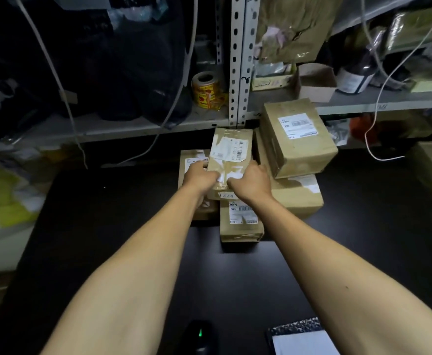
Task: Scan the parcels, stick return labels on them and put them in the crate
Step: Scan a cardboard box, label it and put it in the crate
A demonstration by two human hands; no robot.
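— Black matte tabletop (107,226) under grey slotted-steel shelving (238,60); roll of yellow stickers (206,89) on the shelf.

— Brown kraft parcels, taped, white labels?

— Yes. Flat parcel (231,160) on the middle stack, long axis running away toward the shelving, barcode end far. Boxy parcel (296,137) tilted on the right stack.

— Grip?

— Left hand (200,176) clasping the near-left edge, right hand (252,183) clasping the near-right edge, fingers curled round.

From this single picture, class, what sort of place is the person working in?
Probably a parcel stockroom or returns desk: taped brown parcels with barcode labels are stacked on a dark table, slotted metal shelving is crammed with packages, and a sticker roll sits on a shelf.
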